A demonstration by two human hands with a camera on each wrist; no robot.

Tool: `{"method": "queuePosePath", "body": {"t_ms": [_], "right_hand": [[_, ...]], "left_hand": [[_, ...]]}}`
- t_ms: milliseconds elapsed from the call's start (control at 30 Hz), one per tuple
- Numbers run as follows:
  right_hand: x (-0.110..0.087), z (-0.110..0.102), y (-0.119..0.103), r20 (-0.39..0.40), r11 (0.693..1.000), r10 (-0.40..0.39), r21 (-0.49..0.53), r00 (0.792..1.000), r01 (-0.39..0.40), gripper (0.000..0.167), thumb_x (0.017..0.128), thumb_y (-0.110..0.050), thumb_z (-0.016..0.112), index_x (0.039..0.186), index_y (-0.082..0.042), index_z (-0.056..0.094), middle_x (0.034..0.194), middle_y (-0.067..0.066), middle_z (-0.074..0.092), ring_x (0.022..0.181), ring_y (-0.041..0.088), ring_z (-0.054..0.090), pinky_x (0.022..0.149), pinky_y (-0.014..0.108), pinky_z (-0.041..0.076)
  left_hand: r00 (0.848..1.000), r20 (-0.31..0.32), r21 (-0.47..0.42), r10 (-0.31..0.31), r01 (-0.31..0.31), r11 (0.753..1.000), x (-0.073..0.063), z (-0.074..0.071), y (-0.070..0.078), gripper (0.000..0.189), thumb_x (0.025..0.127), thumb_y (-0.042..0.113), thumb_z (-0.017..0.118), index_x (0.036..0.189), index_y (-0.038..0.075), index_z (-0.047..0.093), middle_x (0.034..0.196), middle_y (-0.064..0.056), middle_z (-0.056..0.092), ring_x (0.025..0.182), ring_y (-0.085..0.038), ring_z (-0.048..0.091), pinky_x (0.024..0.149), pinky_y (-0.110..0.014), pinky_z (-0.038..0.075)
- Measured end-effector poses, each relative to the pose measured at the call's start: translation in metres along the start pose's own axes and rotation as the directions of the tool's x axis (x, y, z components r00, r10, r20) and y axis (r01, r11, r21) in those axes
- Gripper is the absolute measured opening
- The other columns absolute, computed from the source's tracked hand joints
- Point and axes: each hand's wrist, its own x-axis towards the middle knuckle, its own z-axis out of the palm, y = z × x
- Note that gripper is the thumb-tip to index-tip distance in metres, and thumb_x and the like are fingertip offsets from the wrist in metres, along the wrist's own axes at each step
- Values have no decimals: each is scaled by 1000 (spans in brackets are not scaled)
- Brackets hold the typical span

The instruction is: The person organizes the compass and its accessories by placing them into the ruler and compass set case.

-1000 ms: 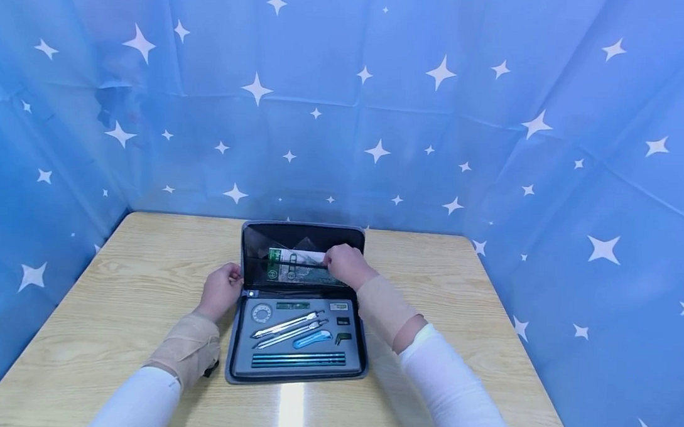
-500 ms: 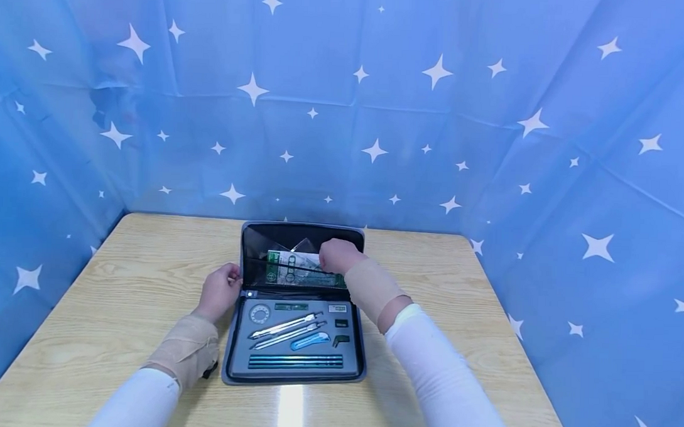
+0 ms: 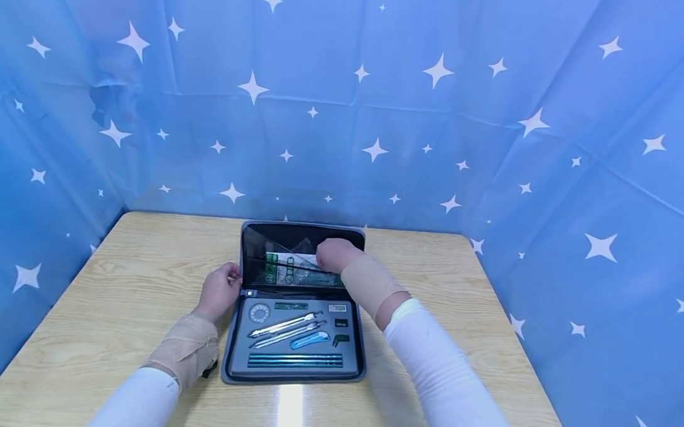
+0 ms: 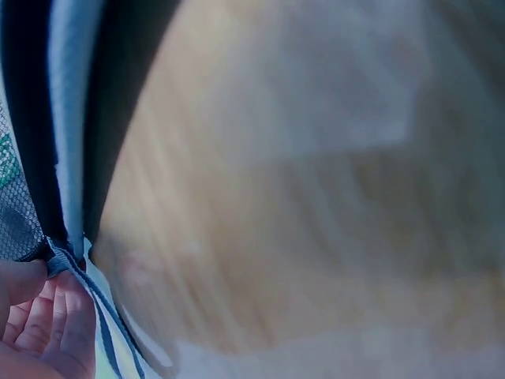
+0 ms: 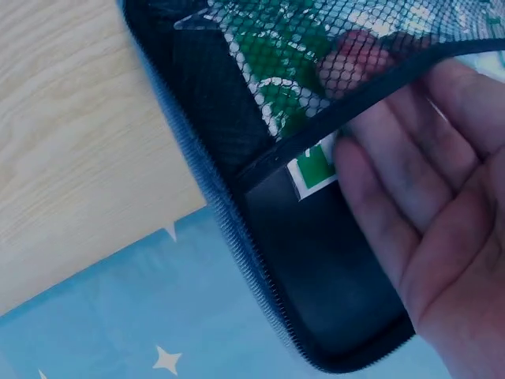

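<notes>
A grey-blue zip case (image 3: 350, 368) lies open on the table, its lid raised at the back. Inside the lid, a mesh pocket (image 5: 316, 67) with a black band holds a green-and-white packet (image 3: 272, 267). My right hand (image 3: 336, 255) reaches into this pocket. Through the mesh, some fingertips show behind the band, while another finger touches the packet's edge outside it. At the hinge on the left side, my left hand (image 3: 220, 291) pinches a small fabric tab (image 4: 57, 263) between thumb and fingers.
The case's foam tray carries two metal compasses (image 3: 286, 328), a blue cutter (image 3: 310, 341), several dark pencils (image 3: 295, 361), a round white protractor (image 3: 260, 312) and small pieces at the right. A starry blue curtain (image 3: 334, 113) hangs behind the wooden table (image 3: 430, 273).
My right hand has shifted slightly left and up along the pocket, and the packet sits a little lower in the mesh. My left hand keeps its hold at the hinge.
</notes>
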Motion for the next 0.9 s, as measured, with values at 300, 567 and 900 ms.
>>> {"method": "queuePosePath", "body": {"t_ms": [300, 567, 900], "right_hand": [[4, 6, 6, 9, 998, 1, 68, 1000, -1, 48, 89, 0, 46, 50, -19, 26, 50, -4, 19, 54, 14, 11, 55, 26, 23], [7, 10, 20, 1, 994, 29, 108, 1000, -29, 32, 95, -13, 52, 66, -13, 64, 53, -5, 47, 51, 10, 36, 67, 27, 41], [10, 9, 23, 47, 967, 81, 236, 996, -90, 18, 94, -19, 57, 86, -15, 73, 77, 2, 71, 71, 17, 67, 71, 28, 51]], "left_hand": [[999, 51, -10, 1, -1, 1000, 2, -4, 2, 18, 84, -1, 59, 101, -5, 60, 92, -20, 64, 80, -29, 63, 71, -36, 51], [994, 104, -12, 45, -44, 999, 4, -1, 2, 20, 83, -4, 57, 103, -9, 60, 92, -21, 64, 80, -30, 63, 73, -40, 52], [995, 58, 21, -81, 79, 997, 2, 5, 7, 20, 87, -1, 54, 106, -8, 58, 97, -22, 62, 91, -35, 59, 81, -47, 48]]}}
